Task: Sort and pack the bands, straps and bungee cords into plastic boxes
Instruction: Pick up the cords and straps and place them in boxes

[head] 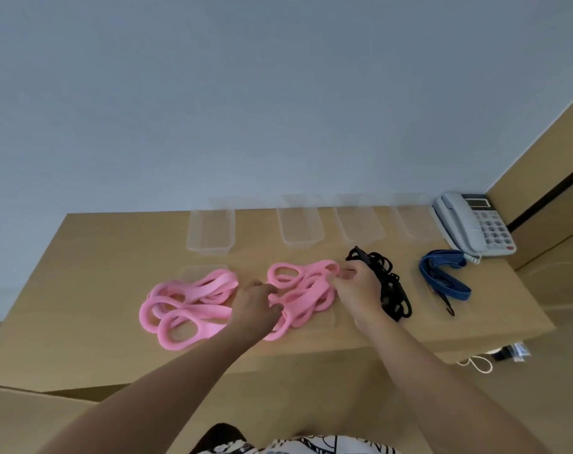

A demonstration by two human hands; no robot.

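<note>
Pink bands (306,291) lie heaped at the middle of the wooden table (98,267), and both my arms reach forward to them. My left hand (257,304) curls knuckles-up into the heap's left side, gripping loops. My right hand (358,288) pinches a band at the heap's right edge. A second pink pile (188,308) sits left; 4 clear boxes (299,224) line the far edge.
</note>
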